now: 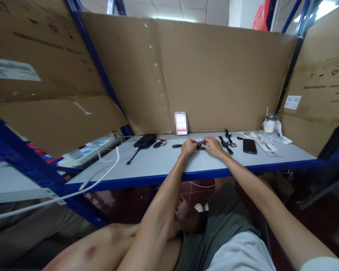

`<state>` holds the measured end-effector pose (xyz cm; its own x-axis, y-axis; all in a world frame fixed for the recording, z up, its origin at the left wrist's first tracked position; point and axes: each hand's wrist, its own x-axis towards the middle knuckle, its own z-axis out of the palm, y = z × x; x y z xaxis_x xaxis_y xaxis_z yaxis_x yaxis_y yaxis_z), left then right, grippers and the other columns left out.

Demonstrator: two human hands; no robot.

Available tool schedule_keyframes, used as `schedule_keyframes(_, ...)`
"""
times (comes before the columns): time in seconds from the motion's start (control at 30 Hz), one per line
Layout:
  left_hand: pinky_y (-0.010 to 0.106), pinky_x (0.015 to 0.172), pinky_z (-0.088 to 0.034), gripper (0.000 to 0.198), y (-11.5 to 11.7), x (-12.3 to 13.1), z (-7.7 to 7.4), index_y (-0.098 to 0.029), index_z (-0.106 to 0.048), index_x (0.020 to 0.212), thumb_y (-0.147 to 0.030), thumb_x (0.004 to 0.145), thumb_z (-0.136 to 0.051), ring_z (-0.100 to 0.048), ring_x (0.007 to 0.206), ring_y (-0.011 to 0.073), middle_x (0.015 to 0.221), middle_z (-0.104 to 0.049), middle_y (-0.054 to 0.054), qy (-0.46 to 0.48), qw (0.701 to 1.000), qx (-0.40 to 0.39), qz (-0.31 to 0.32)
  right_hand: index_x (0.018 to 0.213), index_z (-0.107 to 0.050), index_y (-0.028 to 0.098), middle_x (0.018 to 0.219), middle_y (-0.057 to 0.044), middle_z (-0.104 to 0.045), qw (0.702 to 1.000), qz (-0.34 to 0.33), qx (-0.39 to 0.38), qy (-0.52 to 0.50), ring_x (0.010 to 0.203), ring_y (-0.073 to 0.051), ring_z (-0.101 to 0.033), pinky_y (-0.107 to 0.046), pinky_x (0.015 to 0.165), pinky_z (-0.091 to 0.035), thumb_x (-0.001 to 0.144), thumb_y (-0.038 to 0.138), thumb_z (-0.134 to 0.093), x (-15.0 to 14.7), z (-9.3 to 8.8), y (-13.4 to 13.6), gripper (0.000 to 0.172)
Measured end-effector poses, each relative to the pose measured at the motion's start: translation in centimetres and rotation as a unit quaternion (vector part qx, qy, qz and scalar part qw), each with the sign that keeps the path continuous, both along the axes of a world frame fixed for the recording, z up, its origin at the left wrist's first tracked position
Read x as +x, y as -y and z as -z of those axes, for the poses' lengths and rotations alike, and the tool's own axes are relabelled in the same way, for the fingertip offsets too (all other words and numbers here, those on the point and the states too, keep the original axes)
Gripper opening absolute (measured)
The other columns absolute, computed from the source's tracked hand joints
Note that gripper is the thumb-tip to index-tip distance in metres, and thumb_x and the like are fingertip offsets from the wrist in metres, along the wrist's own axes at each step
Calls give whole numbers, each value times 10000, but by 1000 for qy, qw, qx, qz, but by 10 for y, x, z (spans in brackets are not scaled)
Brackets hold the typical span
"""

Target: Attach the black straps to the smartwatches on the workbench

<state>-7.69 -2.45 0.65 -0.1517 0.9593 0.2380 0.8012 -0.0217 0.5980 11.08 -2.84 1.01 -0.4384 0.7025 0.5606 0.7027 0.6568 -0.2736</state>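
On the grey tabletop in front of me lies a black watch [199, 147], its dark strap running out to the left. My left hand [189, 146] grips its left side with bent fingers. From the right, my right hand [212, 146] closes its fingers on the watch's other side, close to the left hand. The fingers cover much of the watch, so its face cannot be made out. Just right of my right hand lies another black watch [225, 145] with its strap spread out. Behind that one is a smaller dark watch [228, 135].
A phone [249, 146] lies at right, near plastic packaging [261, 139] and a lidded cup [269, 124]. At left are a black case [145, 141] and a white cable [101, 177] crossing the edge. Cardboard [214, 75] walls the back; a lit screen [181, 123] leans there.
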Motion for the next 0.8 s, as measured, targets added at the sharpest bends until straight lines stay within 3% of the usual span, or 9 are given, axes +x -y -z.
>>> schedule_keyframes(0.2,286,796,-470,302,1,1,-1,-232,-848,1055,-332,888,-616,-723,889,233,924,-817,77,0,1000,-6,-2,1090,-685,220,1043,-48,-693,1000,1,0,0,1036,-208,-569,-283,867,-387,959,289,-715,-1,3,-4,151)
schedule_keyframes(0.8,294,812,-477,294,-2,0,1,-234,-846,1054,-337,899,-618,-727,938,245,959,-818,86,-9,1000,-5,-2,1085,-678,216,1046,-49,-702,1000,6,-7,6,1034,-209,-579,-282,846,-392,974,283,-690,-1,0,-1,130)
